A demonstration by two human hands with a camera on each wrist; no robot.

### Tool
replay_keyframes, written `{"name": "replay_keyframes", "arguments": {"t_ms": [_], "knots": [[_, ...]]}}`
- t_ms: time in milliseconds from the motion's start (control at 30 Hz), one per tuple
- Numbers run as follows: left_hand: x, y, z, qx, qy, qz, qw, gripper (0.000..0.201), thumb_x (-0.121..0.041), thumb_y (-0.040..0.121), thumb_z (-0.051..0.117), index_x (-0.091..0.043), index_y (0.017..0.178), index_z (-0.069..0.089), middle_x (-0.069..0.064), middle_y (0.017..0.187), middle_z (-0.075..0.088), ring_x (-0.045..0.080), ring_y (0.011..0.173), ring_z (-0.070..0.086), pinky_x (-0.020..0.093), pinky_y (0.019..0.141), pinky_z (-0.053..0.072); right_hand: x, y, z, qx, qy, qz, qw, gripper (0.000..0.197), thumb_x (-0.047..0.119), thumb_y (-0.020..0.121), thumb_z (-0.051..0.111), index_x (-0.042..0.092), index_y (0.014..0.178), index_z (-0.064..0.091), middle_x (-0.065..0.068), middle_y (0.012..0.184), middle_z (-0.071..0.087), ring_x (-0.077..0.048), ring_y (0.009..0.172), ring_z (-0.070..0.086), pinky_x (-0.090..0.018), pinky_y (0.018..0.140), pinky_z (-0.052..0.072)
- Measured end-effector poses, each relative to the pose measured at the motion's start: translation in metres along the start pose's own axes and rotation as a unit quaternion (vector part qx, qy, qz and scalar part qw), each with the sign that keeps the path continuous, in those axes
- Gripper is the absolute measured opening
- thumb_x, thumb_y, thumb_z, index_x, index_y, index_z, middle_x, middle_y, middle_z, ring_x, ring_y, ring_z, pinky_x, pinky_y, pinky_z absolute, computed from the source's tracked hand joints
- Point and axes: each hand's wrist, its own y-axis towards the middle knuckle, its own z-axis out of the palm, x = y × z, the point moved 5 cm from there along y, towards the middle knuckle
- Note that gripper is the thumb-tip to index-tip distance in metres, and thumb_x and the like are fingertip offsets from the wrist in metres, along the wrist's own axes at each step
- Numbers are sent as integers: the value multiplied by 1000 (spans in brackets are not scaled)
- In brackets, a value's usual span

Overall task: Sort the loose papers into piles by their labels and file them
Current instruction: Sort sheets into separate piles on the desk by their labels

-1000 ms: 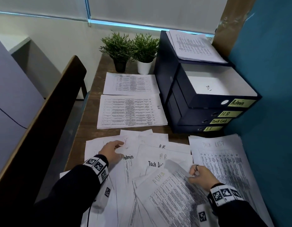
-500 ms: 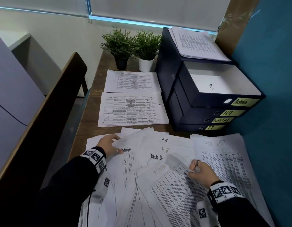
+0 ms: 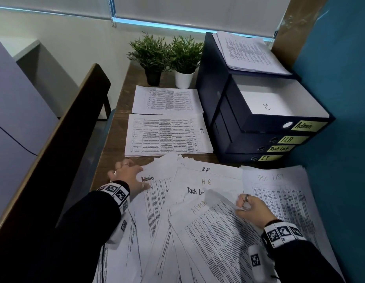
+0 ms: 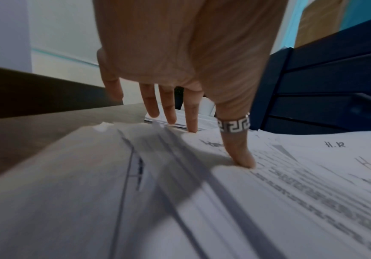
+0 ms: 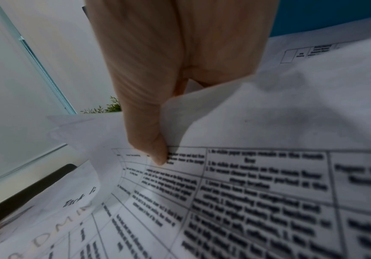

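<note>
Paper-thin, floppy ADMIN sheet (image 3: pixel 216 233): right hand (image 3: pixel 252 209) pinches its curled corner, left hand (image 3: pixel 127 176) presses flat, fingers spread, on the Admin sheet (image 3: pixel 157 193).

Loose papers (image 3: pixel 198 231) run off head view's bottom edge; printed table text too small to read. "Task Li…" label (image 3: pixel 195 191) partly covered by curled sheet (image 3: pixel 220 198). Left wrist view foreground blurred.

White printed papers (image 3: pixel 198 231), navy drawer unit (image 3: pixel 218 94) with yellow labels (image 3: pixel 306 126), teal wall (image 3: pixel 341 99), green plants (image 3: pixel 167 52)
</note>
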Motion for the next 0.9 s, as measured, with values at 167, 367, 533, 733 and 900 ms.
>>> {"name": "replay_keyframes", "arguments": {"t_ms": [167, 367, 533, 733, 900], "knots": [[2, -1, 5, 32, 25, -7, 999, 59, -52, 59, 79, -39, 108, 49, -6, 121, 41, 18, 122, 29, 39, 93, 22, -3, -3, 3, -21, -7, 8, 1000, 27, -1, 78, 67, 12, 67, 46, -8, 87, 65, -12, 78, 64, -16, 65, 49], [8, 1, 16, 71, -260, 6, 963, 17, -5, 72, 75, -20, 66, 72, 8, 82, 66, 29, 96, 61, 45, 101, 41, -6, -3, -3, -10, 13, 9, 1000, 27, 0, 78, 68, 11, 66, 46, -14, 92, 65, -17, 87, 65, -24, 75, 52], [-11, -8, 42, 136, -400, 3, 906, 16, -8, 71, 79, -14, 79, 66, 12, 90, 66, 27, 84, 62, 35, 81, 50, -7, -3, -3, 22, 17, 9, 1000, 29, 1, 76, 71, 13, 63, 47, -8, 91, 68, -15, 91, 66, -32, 82, 55], [-15, -9, 51, 100, -470, -58, 875, 28, -36, 91, 56, -14, 104, 67, -1, 121, 60, 24, 116, 54, 40, 107, 36, -3, 1, 12, 26, -29, 9, 999, 30, -2, 78, 66, 13, 64, 44, -6, 92, 67, -16, 90, 65, -37, 79, 57], [16, -3, 17, 0, -165, -57, 985, 19, -37, 87, 60, -36, 106, 61, -6, 126, 51, 20, 120, 46, 40, 106, 29, -4, 6, 14, 27, -71, 23, 997, 28, 3, 79, 66, 16, 66, 45, -8, 90, 66, -28, 89, 66, -39, 71, 57]]}}
